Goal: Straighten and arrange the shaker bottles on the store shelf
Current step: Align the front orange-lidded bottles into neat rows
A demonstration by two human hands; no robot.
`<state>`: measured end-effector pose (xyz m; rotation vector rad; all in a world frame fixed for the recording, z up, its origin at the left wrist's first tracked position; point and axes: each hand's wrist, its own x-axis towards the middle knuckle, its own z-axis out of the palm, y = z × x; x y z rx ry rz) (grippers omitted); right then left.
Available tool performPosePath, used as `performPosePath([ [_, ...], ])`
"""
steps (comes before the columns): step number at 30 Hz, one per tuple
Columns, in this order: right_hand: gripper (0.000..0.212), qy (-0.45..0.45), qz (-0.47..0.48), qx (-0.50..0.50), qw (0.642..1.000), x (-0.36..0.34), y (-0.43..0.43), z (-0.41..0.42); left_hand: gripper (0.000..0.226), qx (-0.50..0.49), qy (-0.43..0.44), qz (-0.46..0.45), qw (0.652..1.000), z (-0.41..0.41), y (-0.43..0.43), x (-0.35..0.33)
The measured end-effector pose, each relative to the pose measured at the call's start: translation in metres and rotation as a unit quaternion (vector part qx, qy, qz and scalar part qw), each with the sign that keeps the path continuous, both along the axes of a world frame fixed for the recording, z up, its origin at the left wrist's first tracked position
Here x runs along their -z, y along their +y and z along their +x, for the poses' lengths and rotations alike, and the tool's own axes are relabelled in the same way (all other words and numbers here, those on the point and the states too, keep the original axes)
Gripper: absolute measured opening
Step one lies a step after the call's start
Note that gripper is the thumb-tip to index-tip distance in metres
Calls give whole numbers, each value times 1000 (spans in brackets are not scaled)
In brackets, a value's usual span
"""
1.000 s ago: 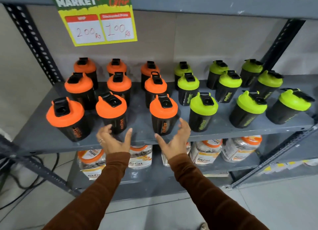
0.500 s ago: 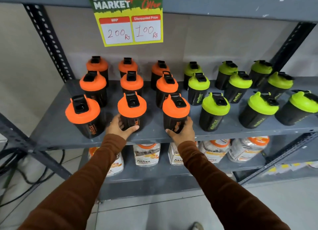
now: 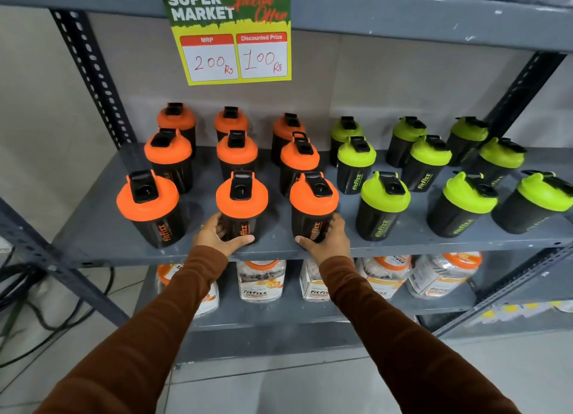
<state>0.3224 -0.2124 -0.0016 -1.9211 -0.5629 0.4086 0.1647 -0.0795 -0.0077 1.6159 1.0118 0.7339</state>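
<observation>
- Here, a grey metal store shelf (image 3: 102,227) carries eighteen black plastic shaker bottles in three rows running front to back.
- On its left half stand nine orange-lidded shakers, three in each row; the front-left orange-lidded shaker (image 3: 152,207) stands alone, apart from both hands.
- The left hand (image 3: 218,237), in a brown sleeve, is wrapped around the lower body of the front-middle orange-lidded shaker (image 3: 242,206), thumb across the front and fingers behind its left side.
- The right hand (image 3: 325,238) grips the base of the front-right orange-lidded shaker (image 3: 313,207), thumb in front and fingers round its right side.
- Both held bottles stand upright near the shelf's front edge, with a gap between them.
- On the right half stand nine green-lidded shakers, also three per row; the front-row green-lidded shaker (image 3: 383,204) sits just beside the right hand, not touching it.
- Above hangs a yellow and green paper price sign (image 3: 229,35) reading 200 and 100.
- On the lower shelf (image 3: 279,317), clear plastic jars with orange lids (image 3: 260,279) stand in a row; at least five show, partly hidden by the arms.
</observation>
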Motion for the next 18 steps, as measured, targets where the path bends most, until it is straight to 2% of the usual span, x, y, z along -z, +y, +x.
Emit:
performPosePath([
  [18, 83, 13, 21, -6, 1000, 12, 0, 8, 75, -4, 17, -6, 1000, -2, -10, -1],
])
